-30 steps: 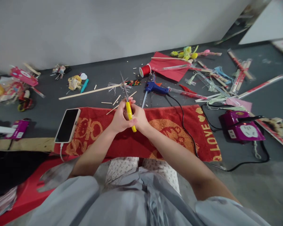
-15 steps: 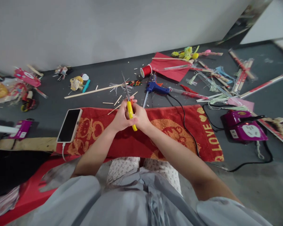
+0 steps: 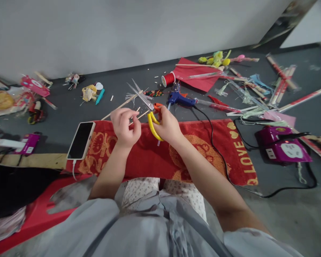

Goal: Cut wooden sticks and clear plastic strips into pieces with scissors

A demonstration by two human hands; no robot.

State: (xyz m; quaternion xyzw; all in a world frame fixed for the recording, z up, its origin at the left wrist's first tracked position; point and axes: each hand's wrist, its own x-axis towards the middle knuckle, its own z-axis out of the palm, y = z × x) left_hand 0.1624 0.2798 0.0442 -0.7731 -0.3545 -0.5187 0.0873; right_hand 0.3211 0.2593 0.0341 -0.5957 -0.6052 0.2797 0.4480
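Observation:
My right hand (image 3: 169, 125) grips a pair of scissors (image 3: 153, 121) with yellow and orange handles. Their metal blades are spread apart and point up and to the left. My left hand (image 3: 125, 126) is closed in a pinch just left of the scissors; whether anything is between its fingertips I cannot make out. Both hands are above a red towel (image 3: 143, 157) with orange patterns. Beyond them lie thin wooden sticks (image 3: 120, 106), partly hidden by my left hand, and a bundle of white threads (image 3: 131, 96).
A blue glue gun (image 3: 183, 100) lies right of the scissors, its black cord running across the towel. Behind it are a spool of red thread (image 3: 168, 79) and red paper (image 3: 196, 80). A phone (image 3: 81, 140) rests at left, a purple power block (image 3: 282, 144) at right.
My hands have moved apart, my left hand leaving the scissors and shifting left. The scissors are now held by my right hand alone, with their blades opened.

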